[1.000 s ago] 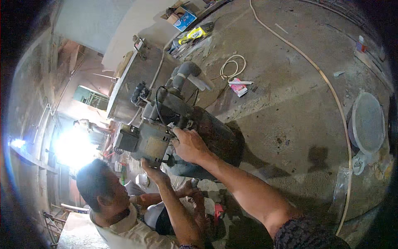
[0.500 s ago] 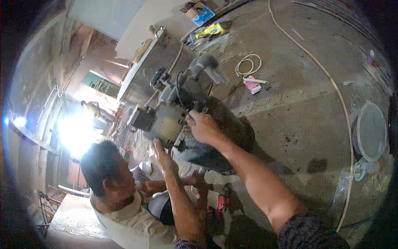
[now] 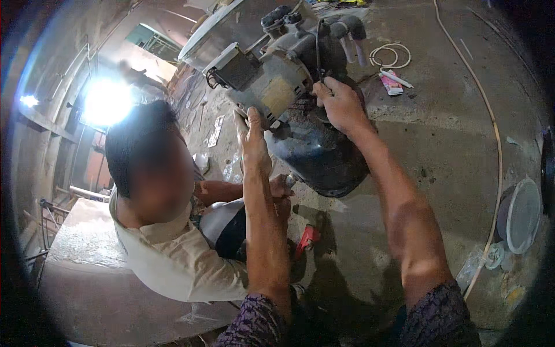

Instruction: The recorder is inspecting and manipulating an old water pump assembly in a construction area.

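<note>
Grey pump motor [image 3: 277,87] btwn hands, co-worker [image 3: 167,231] just beside.

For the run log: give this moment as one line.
left hand: grips grey motor housing | right hand: on dark rounded tank, by black cable | co-worker: crouched left | floor: white hose coil

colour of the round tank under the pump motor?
Dark, black-looking with dusty patches: the tank below the grey motor, clearest in the head view.

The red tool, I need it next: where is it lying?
In the head view, the red tool lies on the concrete floor at lower centre, just below the dark pump tank, between the person's two forearms.
</note>
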Available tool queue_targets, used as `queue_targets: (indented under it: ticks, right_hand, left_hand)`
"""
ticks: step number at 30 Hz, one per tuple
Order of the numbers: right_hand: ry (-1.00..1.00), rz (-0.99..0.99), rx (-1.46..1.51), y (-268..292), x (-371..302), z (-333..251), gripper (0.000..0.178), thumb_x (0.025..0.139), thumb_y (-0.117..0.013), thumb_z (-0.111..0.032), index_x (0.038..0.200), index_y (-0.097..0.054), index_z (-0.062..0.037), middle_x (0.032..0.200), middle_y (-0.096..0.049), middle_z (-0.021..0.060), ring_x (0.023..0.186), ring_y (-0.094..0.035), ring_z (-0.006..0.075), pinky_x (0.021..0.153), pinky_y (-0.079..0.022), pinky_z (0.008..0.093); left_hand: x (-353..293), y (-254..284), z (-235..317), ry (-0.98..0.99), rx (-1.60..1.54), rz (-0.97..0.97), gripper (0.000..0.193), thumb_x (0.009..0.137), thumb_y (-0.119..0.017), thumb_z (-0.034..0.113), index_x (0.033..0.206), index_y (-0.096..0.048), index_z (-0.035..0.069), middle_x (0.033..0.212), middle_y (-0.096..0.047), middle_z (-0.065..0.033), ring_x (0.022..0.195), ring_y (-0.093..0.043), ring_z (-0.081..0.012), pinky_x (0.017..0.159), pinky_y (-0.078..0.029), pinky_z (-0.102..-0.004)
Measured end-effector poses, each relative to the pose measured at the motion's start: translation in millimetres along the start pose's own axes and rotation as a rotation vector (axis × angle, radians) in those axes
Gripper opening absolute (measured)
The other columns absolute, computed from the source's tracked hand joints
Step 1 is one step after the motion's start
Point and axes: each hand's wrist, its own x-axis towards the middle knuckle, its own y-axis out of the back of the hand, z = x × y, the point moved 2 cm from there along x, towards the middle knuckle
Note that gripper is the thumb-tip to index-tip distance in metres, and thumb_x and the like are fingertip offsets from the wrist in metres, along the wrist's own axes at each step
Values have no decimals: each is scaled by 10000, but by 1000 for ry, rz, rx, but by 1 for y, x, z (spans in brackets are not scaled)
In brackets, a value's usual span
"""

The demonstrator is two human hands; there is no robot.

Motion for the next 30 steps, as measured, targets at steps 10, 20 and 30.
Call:
queue_targets:
  ticks: [10, 20, 30]
  right_hand:
    - [-3, 35, -21, -4, 18, 2, 352, 988, -555, -341, 988, -612, 6, 1006, -654, 289, 1002, -613, 488, 849, -468, 534]
    - [91, 61, 3, -15, 18, 12, 344, 980, -575, -324, 928, -564, 16, 913, -603, 321, 948, -562, 542, 775, -432, 577]
    - [128, 55, -75, -38, 34, 7, 362, 975, -559, -366, 982, -615, -8, 1034, -649, 284, 1011, -594, 506, 840, -459, 564]
  left_hand:
    - [26, -4, -20, -107, 31, 6, 818, 999, -610, 412, 1605, -148, 114, 1586, -310, -156, 1435, -359, -291, 1132, -371, -437]
    - [51, -4, -27, -16, 243, 227, 941, 942, -531, 660, 1598, -162, 96, 1487, -432, -289, 1331, -478, -399, 1079, -382, -473]
    - [53, 19, -31, -90, -42, 141, 805, 948, -650, 506, 1515, -325, 36, 1438, -515, -157, 1283, -533, -294, 1090, -425, -452]
